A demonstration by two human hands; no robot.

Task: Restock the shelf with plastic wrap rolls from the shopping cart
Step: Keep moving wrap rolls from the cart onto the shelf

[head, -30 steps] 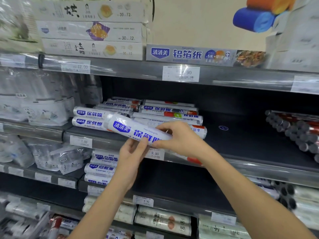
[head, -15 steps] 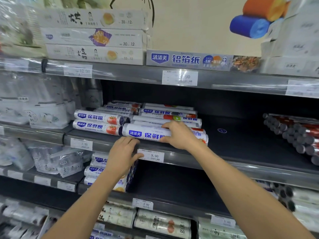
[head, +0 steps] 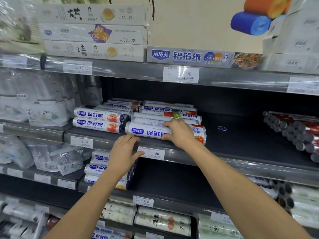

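Single head-worn wide-angle view, facing forward and slightly down, near the shelf

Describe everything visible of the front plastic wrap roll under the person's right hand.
The front roll is a long white cylinder in glossy film, with a blue brand badge, blue characters, a barcode and a tomato picture near its right end. It lies on its side along the front of the dark shelf, against the rolls behind. The right hand grips its middle, fingers over the top, thumb in front.
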